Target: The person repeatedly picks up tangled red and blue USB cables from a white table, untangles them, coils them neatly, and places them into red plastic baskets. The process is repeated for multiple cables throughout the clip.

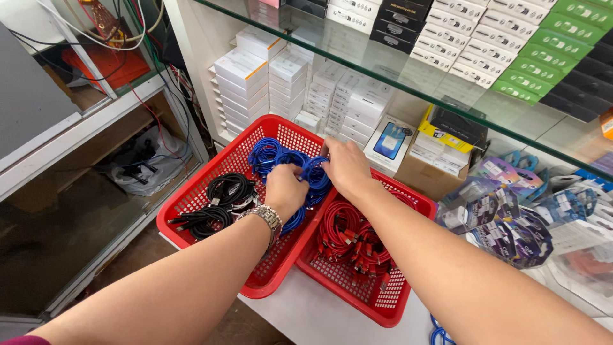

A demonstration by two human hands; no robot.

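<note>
**Sorting coiled cables into red baskets, well under way**

Reaching over the near edge of the white tabletop, both hands met at the pile of blue cables at the far end of the left red basket. The left hand (a metal watch on its wrist) was curled into a closed grip around one blue coil. The right hand lay on the coils just beside it, fingers bent down into them; whether it had actually pinched one I could not tell.

Judging by the layout, much of the sorting looked done: black cables sat gathered at the left of the same basket, and red cables filled the right red basket. Only the blue bundle looked unsettled, heaped along the divide between the baskets. A further blue loop showed at the near tabletop edge, outside both baskets.
</note>
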